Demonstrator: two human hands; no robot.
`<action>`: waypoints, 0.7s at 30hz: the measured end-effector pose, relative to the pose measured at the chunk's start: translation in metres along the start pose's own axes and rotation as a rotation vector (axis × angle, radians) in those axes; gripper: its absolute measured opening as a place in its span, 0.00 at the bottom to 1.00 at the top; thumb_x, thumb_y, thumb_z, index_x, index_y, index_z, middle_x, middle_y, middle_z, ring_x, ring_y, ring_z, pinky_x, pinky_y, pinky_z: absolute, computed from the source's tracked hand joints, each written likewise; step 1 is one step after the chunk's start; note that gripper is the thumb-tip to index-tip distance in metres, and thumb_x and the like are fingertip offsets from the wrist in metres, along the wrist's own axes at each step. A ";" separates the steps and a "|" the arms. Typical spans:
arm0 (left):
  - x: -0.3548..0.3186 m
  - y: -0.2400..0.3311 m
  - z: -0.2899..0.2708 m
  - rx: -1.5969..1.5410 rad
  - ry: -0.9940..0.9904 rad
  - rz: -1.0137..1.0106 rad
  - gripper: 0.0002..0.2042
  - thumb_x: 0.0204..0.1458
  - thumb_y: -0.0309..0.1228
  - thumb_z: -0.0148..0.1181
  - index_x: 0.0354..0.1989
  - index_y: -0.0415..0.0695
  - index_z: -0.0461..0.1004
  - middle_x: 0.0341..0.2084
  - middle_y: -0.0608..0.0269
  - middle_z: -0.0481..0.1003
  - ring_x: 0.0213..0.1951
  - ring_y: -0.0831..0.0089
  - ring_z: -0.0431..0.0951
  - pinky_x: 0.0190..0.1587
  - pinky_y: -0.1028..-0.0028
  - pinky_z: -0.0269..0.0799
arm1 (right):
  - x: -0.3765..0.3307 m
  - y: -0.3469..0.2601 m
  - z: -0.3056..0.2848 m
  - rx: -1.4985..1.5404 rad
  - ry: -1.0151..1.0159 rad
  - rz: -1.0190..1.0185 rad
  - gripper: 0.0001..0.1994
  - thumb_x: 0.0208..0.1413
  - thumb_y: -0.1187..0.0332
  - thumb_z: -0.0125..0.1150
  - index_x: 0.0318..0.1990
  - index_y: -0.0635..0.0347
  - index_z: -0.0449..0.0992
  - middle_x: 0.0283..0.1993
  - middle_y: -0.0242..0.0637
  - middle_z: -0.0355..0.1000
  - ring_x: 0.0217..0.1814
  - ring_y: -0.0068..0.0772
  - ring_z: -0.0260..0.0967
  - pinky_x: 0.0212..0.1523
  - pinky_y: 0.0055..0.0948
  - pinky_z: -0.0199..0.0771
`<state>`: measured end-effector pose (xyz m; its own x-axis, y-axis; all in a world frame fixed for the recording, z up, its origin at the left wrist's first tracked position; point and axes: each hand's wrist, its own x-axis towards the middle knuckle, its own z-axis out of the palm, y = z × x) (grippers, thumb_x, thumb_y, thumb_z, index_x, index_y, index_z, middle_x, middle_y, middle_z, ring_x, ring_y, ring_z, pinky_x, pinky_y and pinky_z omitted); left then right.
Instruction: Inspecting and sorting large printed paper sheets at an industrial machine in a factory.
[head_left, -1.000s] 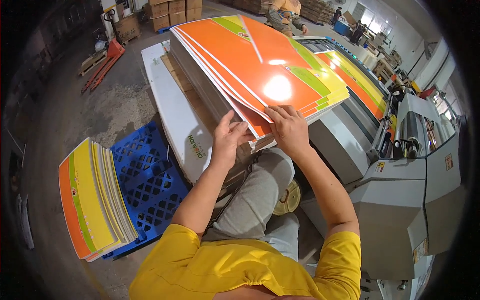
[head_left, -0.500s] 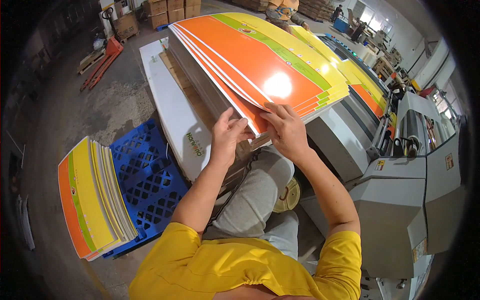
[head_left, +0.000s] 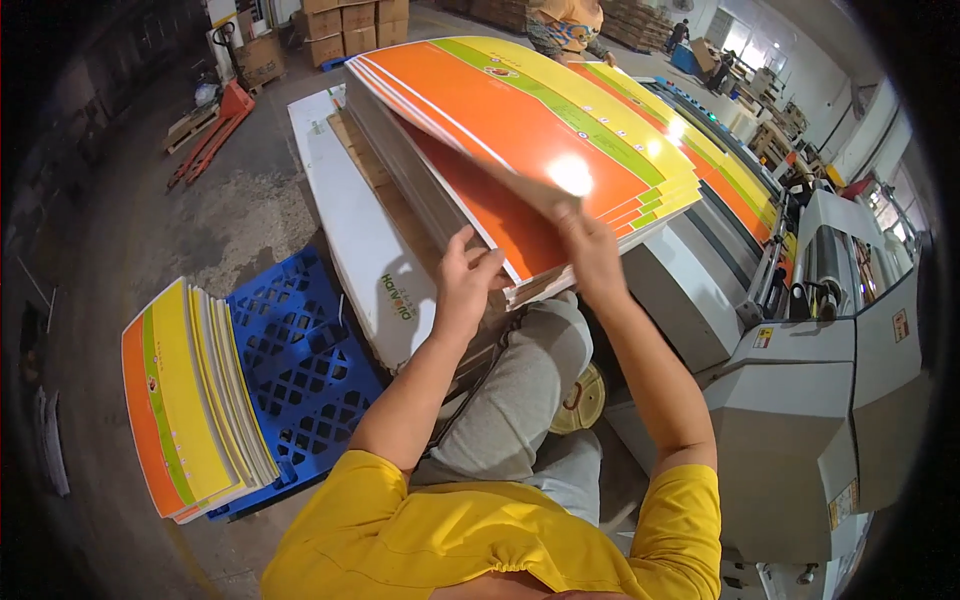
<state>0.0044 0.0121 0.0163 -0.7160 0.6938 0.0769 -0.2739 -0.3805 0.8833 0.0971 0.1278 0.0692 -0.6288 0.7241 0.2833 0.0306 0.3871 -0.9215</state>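
Observation:
A tall stack of printed sheets, orange, green and yellow with white borders, stands before me. My right hand [head_left: 592,255] grips the near corner of the top printed sheet [head_left: 530,130] and bends it upward, blurred by motion. Beneath the raised corner shows the orange face of the sheet below [head_left: 490,215]. My left hand [head_left: 467,285] is at the stack's near left edge, its thumb and fingers curled closed around the edge of the lower sheet. Its fingertips are partly hidden. Along the right side the upper sheets lie slightly staggered.
A blue plastic pallet [head_left: 305,350] on the left bears a smaller stack of printed sheets [head_left: 185,400]. A white board [head_left: 350,220] lies beside the tall stack. To the right stands a grey machine [head_left: 780,420] with rollers. Farther off are a red pallet jack [head_left: 225,120] and another person [head_left: 568,25].
My right hand has lifted the top sheet's corner higher and moved slightly right, exposing more of the orange sheet below. My left hand stays near the stack's edge.

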 end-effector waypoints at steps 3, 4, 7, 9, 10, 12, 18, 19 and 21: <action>0.001 -0.002 -0.001 0.007 0.001 0.021 0.28 0.50 0.24 0.54 0.57 0.28 0.49 0.34 0.50 0.71 0.32 0.71 0.74 0.28 0.76 0.76 | 0.010 -0.011 -0.009 0.416 0.105 0.010 0.21 0.58 0.56 0.49 0.40 0.72 0.73 0.38 0.36 0.71 0.39 0.22 0.65 0.42 0.24 0.65; 0.000 -0.005 -0.003 0.005 0.006 0.028 0.28 0.50 0.24 0.54 0.57 0.28 0.49 0.34 0.50 0.71 0.32 0.71 0.74 0.28 0.76 0.76 | 0.006 -0.012 -0.004 0.309 0.133 -0.015 0.17 0.57 0.59 0.50 0.40 0.68 0.74 0.38 0.37 0.73 0.38 0.30 0.68 0.42 0.27 0.66; -0.001 -0.007 -0.006 0.003 -0.003 0.043 0.29 0.51 0.26 0.54 0.57 0.28 0.48 0.34 0.51 0.71 0.32 0.71 0.74 0.29 0.75 0.76 | -0.006 -0.006 -0.003 -0.531 0.000 -0.657 0.13 0.55 0.65 0.52 0.41 0.64 0.74 0.40 0.39 0.73 0.41 0.42 0.68 0.44 0.33 0.66; -0.002 -0.007 -0.005 -0.091 -0.015 0.003 0.29 0.51 0.28 0.55 0.59 0.32 0.49 0.33 0.57 0.69 0.33 0.75 0.72 0.31 0.76 0.74 | -0.012 0.000 -0.007 -0.533 -0.147 -0.575 0.11 0.52 0.69 0.52 0.42 0.61 0.74 0.44 0.40 0.71 0.46 0.47 0.65 0.47 0.38 0.65; 0.001 -0.010 -0.009 -0.132 -0.054 0.014 0.31 0.52 0.29 0.54 0.59 0.30 0.46 0.33 0.53 0.71 0.32 0.71 0.74 0.31 0.73 0.76 | -0.012 0.010 -0.008 -0.599 -0.172 -0.595 0.11 0.52 0.70 0.52 0.41 0.61 0.74 0.45 0.40 0.71 0.47 0.46 0.65 0.47 0.38 0.64; 0.000 -0.009 -0.010 -0.165 -0.074 0.008 0.31 0.52 0.29 0.54 0.59 0.30 0.46 0.33 0.54 0.71 0.32 0.71 0.75 0.32 0.72 0.76 | -0.014 0.014 -0.012 -0.734 -0.184 -0.653 0.12 0.48 0.72 0.54 0.42 0.61 0.73 0.48 0.39 0.69 0.47 0.44 0.65 0.48 0.38 0.64; 0.005 -0.002 -0.013 -0.223 -0.127 -0.007 0.29 0.51 0.27 0.53 0.58 0.31 0.47 0.33 0.53 0.72 0.31 0.69 0.76 0.32 0.73 0.76 | -0.021 -0.011 -0.009 -0.883 -0.185 -0.835 0.23 0.39 0.77 0.55 0.49 0.56 0.69 0.49 0.38 0.68 0.45 0.40 0.67 0.43 0.36 0.69; 0.005 -0.003 -0.013 -0.222 -0.129 -0.012 0.29 0.51 0.27 0.53 0.58 0.31 0.47 0.33 0.53 0.72 0.31 0.69 0.76 0.32 0.73 0.76 | -0.022 -0.012 -0.009 -0.877 -0.218 -0.862 0.24 0.38 0.77 0.55 0.49 0.55 0.69 0.49 0.38 0.68 0.46 0.39 0.66 0.42 0.36 0.69; 0.006 -0.003 -0.013 -0.205 -0.093 -0.030 0.29 0.51 0.26 0.53 0.58 0.31 0.47 0.33 0.53 0.72 0.30 0.70 0.76 0.32 0.73 0.76 | -0.022 -0.008 -0.011 -0.906 -0.205 -0.899 0.24 0.35 0.77 0.56 0.47 0.55 0.71 0.49 0.39 0.67 0.46 0.39 0.66 0.40 0.35 0.70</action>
<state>-0.0068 0.0095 0.0080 -0.6460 0.7563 0.1031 -0.4256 -0.4690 0.7739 0.1188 0.1154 0.0729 -0.8079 -0.0602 0.5863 -0.0013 0.9950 0.1003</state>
